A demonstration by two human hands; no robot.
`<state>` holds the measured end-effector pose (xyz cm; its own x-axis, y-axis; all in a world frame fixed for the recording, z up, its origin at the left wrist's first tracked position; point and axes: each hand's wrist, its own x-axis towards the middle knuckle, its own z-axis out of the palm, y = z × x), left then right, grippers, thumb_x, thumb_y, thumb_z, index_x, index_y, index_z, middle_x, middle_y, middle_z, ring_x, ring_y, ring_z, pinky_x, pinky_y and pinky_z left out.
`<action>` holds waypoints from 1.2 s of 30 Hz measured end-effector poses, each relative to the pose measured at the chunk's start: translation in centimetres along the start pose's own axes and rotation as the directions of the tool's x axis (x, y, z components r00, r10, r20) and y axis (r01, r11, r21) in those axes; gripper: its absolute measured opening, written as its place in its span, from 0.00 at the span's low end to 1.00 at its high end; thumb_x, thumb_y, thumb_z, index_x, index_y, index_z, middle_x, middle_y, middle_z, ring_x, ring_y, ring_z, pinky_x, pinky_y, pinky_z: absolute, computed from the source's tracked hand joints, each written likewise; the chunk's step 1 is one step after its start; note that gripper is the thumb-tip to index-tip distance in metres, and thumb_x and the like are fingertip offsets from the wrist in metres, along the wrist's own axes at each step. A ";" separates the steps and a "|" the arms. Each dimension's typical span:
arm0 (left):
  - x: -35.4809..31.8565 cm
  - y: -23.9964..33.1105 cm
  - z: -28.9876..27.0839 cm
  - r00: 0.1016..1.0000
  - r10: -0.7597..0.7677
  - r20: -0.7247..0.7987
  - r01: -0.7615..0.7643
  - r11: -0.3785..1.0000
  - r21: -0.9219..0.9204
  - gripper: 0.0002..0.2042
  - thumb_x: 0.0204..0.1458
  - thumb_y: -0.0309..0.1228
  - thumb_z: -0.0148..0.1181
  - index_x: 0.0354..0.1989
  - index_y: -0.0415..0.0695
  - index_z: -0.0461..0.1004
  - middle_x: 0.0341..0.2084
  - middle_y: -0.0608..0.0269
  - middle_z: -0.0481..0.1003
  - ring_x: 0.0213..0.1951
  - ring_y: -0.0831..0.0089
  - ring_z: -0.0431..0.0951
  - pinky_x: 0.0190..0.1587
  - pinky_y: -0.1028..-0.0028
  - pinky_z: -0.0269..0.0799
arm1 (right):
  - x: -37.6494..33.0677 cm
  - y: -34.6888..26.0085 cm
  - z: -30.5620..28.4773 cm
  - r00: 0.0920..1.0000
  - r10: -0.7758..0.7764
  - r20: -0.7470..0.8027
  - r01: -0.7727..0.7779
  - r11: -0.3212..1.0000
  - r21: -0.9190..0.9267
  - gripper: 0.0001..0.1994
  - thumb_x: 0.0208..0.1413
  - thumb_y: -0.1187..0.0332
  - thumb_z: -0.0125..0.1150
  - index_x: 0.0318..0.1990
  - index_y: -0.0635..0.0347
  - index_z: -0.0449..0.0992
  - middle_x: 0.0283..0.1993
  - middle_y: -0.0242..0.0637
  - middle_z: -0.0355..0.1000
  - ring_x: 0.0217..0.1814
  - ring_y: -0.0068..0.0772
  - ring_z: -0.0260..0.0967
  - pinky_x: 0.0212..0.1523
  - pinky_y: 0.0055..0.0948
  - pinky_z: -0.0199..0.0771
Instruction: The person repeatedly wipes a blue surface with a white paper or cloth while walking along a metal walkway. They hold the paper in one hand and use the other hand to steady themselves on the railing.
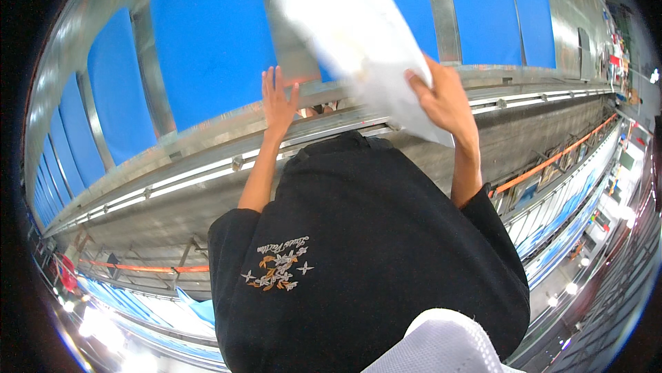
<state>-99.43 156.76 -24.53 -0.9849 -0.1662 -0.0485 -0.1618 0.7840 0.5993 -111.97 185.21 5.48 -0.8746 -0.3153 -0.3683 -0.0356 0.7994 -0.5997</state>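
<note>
My right hand (447,100) grips a flat white sheet (352,35) by its near right edge, thumb on top. The sheet is tilted over the long metal table (292,35) and partly smeared by motion, so I cannot tell its material. It covers parts of the blue pieces behind it. My left hand (279,105) is open, fingers stretched, at the table's near edge. Its fingertips are by the lower right corner of a large blue piece (210,38); whether they touch it I cannot tell.
Several more flat blue pieces (483,11) lie in a row along the table, with metal strips between them. A metal rail (207,173) runs along the near edge. Past the grey floor (531,135) stand an orange rail (555,155) and another long table with blue pieces (576,200).
</note>
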 end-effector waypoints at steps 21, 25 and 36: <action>-3.9 -0.6 1.4 0.997 -0.065 0.042 0.050 0.954 0.295 0.37 0.60 0.50 0.48 0.72 0.41 0.49 0.73 0.50 0.42 0.73 0.45 0.38 0.70 0.41 0.31 | -0.9 6.6 -4.9 0.875 0.230 -0.426 -0.287 0.955 -0.076 0.20 0.61 0.65 0.56 0.57 0.68 0.72 0.51 0.52 0.76 0.52 0.48 0.75 0.54 0.43 0.71; -3.7 -0.7 0.4 0.992 -0.079 0.102 0.047 0.957 0.287 0.36 0.59 0.50 0.49 0.72 0.43 0.51 0.73 0.53 0.46 0.73 0.46 0.42 0.69 0.41 0.30 | -2.0 10.5 -8.3 0.639 0.206 -0.741 -0.525 0.820 -0.226 0.30 0.51 0.71 0.54 0.66 0.48 0.65 0.44 0.55 0.77 0.46 0.53 0.77 0.47 0.47 0.76; -5.8 -7.3 -5.6 0.988 -0.020 0.155 -0.005 0.987 0.160 0.35 0.58 0.49 0.52 0.71 0.44 0.54 0.72 0.52 0.48 0.73 0.46 0.41 0.70 0.41 0.32 | -3.3 -1.8 3.8 0.979 -0.083 -0.187 0.105 0.988 0.110 0.21 0.60 0.62 0.58 0.58 0.63 0.72 0.48 0.51 0.77 0.49 0.49 0.75 0.53 0.43 0.71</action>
<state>-92.15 148.66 -24.19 -0.9790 -0.0873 -0.1842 -0.1649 0.8704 0.4639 -107.19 182.86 5.08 -0.9436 -0.2791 -0.1781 -0.0733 0.7009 -0.7095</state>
